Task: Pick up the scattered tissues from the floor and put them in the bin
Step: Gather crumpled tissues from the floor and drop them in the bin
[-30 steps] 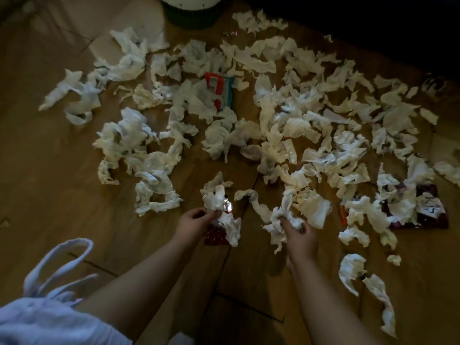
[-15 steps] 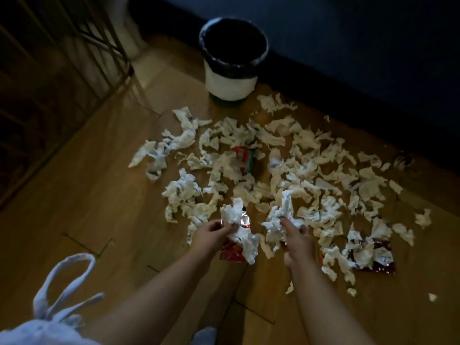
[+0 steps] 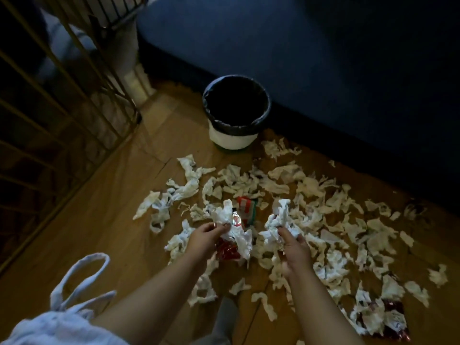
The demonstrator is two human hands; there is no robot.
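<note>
Head view, what do you see?
— Two bare arms reach out over a wooden floor (image 3: 104, 220). The left hand (image 3: 202, 241) has its grip pinched on a bunch of white tissue (image 3: 232, 225) with a red shiny wrapper (image 3: 227, 250) in it.

And the other hand?
— The right hand (image 3: 293, 250) has its grip pinched on another tissue clump (image 3: 278, 220), held up off the floor.

Where is the bin?
— The bin (image 3: 234, 139) stands in the upper middle of the frame. It is white with a black bag inside, next to a dark blue wall (image 3: 323, 58).

And the mess?
— Lots of scattered tissues (image 3: 323, 207) lie across the middle and right of the frame, below the bin. Another red wrapper (image 3: 395, 317) lies at the lower right.
</note>
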